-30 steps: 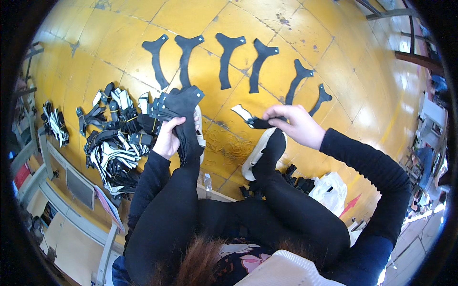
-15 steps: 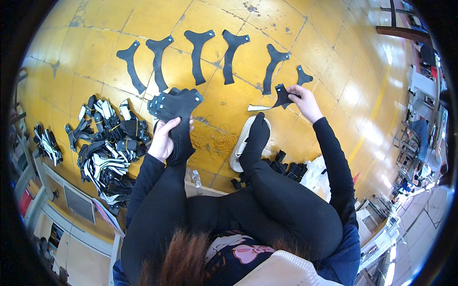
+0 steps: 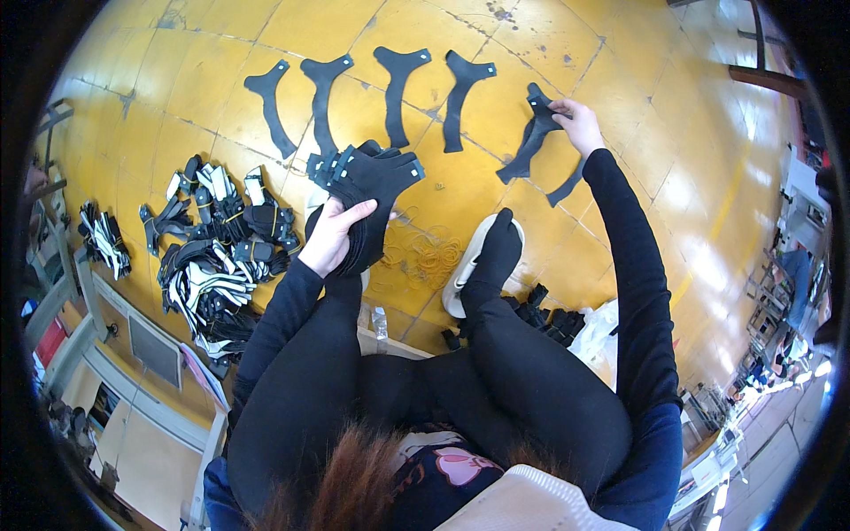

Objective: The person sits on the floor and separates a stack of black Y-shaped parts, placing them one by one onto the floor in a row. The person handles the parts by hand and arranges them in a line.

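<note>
1. The flat black curved leather piece (image 3: 529, 142) lies on the yellow tiled floor (image 3: 221, 97), upper right, under the right hand (image 3: 577, 124), whose fingers pinch its top edge.
2. The left hand (image 3: 335, 237) grips a stack of black cut pieces (image 3: 372, 190) at centre.
3. A row of laid-out black pieces (image 3: 394, 88) stretches leftward; judging by it, laying out is under way, and the next piece needs matching spacing.

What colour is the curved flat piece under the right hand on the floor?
Black, like the others in the row; the curved flat piece under the right hand shows best in the head view.
</note>
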Action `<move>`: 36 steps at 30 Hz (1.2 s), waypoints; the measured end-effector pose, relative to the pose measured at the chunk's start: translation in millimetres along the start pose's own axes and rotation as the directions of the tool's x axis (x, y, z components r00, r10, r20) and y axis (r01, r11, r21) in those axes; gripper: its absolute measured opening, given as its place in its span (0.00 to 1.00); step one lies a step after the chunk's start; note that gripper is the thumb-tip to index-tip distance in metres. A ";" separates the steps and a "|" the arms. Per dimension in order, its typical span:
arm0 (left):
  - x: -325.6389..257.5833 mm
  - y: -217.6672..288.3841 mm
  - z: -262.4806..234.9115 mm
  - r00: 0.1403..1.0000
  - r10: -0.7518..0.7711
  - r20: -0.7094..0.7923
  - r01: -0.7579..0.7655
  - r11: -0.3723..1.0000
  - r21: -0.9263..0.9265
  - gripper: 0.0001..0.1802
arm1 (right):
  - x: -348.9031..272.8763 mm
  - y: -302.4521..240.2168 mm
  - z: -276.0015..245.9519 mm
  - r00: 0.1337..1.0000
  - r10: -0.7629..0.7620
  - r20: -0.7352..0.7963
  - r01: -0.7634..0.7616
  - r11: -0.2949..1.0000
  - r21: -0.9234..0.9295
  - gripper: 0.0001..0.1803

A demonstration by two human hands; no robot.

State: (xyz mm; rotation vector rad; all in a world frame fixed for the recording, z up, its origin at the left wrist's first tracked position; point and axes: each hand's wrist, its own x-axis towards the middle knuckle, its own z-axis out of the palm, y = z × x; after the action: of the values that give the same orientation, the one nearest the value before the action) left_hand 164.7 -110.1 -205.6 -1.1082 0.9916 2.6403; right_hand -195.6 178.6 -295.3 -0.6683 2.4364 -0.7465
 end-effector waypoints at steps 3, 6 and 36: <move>5.9 -3.3 -2.5 0.999 -0.014 0.045 0.015 1.000 -0.002 0.17 | 1.5 0.4 2.4 0.993 -0.040 -0.116 0.037 0.999 -0.025 0.12; 5.0 -6.5 -12.2 0.998 0.050 0.045 -0.054 0.993 0.106 0.19 | -15.6 -70.0 9.2 0.992 -0.026 -0.125 0.041 0.992 0.119 0.11; 0.6 -3.9 3.9 0.996 -0.016 0.090 0.002 0.988 0.156 0.22 | -113.5 -229.5 52.4 0.814 -0.437 0.382 0.249 0.857 0.451 0.05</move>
State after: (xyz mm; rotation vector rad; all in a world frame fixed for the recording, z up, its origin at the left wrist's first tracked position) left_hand 163.2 -104.8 -206.0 -0.9482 1.1483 2.5306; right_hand -10.2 57.6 -156.6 -1.0182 1.6711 -1.0292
